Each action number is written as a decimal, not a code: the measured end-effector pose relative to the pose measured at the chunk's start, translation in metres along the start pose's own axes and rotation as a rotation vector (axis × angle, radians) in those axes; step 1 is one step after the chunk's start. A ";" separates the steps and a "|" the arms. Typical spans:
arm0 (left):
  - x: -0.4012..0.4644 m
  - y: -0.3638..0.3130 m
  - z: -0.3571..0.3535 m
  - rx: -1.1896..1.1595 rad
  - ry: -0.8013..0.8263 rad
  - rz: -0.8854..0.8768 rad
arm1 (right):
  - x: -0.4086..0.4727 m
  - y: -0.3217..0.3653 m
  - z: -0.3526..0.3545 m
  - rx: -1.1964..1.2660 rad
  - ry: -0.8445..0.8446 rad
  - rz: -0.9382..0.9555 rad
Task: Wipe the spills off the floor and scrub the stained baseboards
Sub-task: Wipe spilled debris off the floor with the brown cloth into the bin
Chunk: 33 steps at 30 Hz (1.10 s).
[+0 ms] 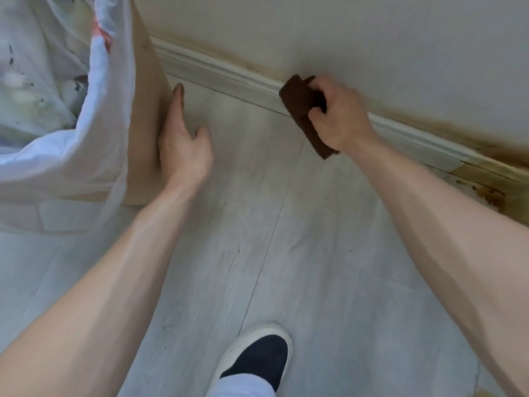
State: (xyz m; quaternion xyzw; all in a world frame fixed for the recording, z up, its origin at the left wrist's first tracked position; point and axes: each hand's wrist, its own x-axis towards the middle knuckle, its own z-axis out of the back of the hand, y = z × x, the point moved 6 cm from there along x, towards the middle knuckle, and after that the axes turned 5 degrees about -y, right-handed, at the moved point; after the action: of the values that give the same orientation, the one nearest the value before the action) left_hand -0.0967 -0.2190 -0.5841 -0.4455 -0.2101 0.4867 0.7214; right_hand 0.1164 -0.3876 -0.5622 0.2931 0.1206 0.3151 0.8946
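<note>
Cloth at the baseboard

While the soft, light brown cloth (pixel 305 110) is pinched, folded, in the right hand (pixel 337 116) against the stained baseboard (pixel 229 74), a bunched middle grip seems best. Left hand (pixel 183 144), fingers straight, is pressed on a cardboard box (pixel 144 110).

Left hand (pixel 183 144) flat with straight fingers; right hand (pixel 337 116) curled, gripping.

Domestic interior, room edge. Pale wood-look plank floor (pixel 300 253) meets a painted wall (pixel 372 38) with white moulded baseboard (pixel 217 73), brown-stained toward 3 o'clock. Cardboard box (pixel 143 110) lined with plastic bag (pixel 57 96) at 10 o'clock.
</note>
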 end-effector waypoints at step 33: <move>-0.120 -0.052 -0.143 -0.178 0.393 -0.038 | -0.076 -0.117 -0.024 -0.414 0.205 0.079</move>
State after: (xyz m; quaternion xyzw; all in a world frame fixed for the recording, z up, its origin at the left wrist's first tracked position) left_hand -0.0174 -0.3953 -0.5975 -0.5896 -0.1160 0.3565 0.7154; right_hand 0.1056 -0.4987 -0.6486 0.0743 0.1322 0.3959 0.9057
